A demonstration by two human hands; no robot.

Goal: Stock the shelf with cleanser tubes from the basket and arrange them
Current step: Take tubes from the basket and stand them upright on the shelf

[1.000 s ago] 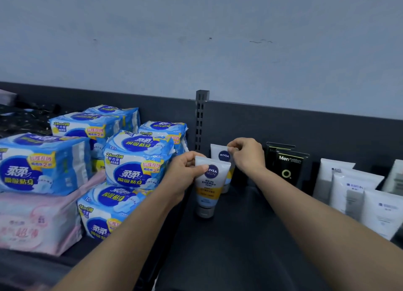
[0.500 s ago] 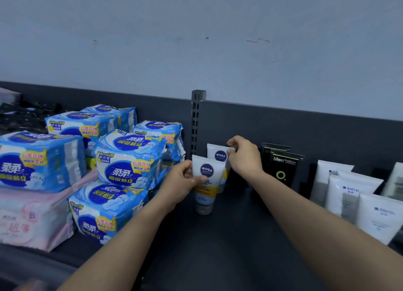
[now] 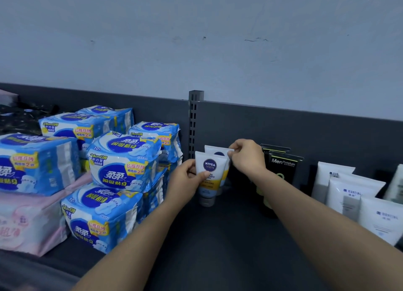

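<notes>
Two white Nivea Men cleanser tubes with yellow and blue bands stand cap-down at the back left of the dark shelf point(image 3: 229, 242). My left hand point(image 3: 185, 181) grips the front tube point(image 3: 209, 171) by its left side, thumb across the label. Right behind it stands the rear tube point(image 3: 216, 151), mostly hidden by the front one. My right hand point(image 3: 247, 156) pinches that rear tube's top right corner. No basket is in view.
Stacked blue pad packs point(image 3: 124, 157) and pink packs point(image 3: 28, 223) fill the shelf left of the slotted upright post point(image 3: 193, 125). Black Men tubes point(image 3: 281, 166) stand just right of my right hand, with several white tubes point(image 3: 353, 195) further right.
The front tube has slid back closer to the rear one under my left hand. My right hand stays on the rear tube's top corner. The view has shifted slightly.
</notes>
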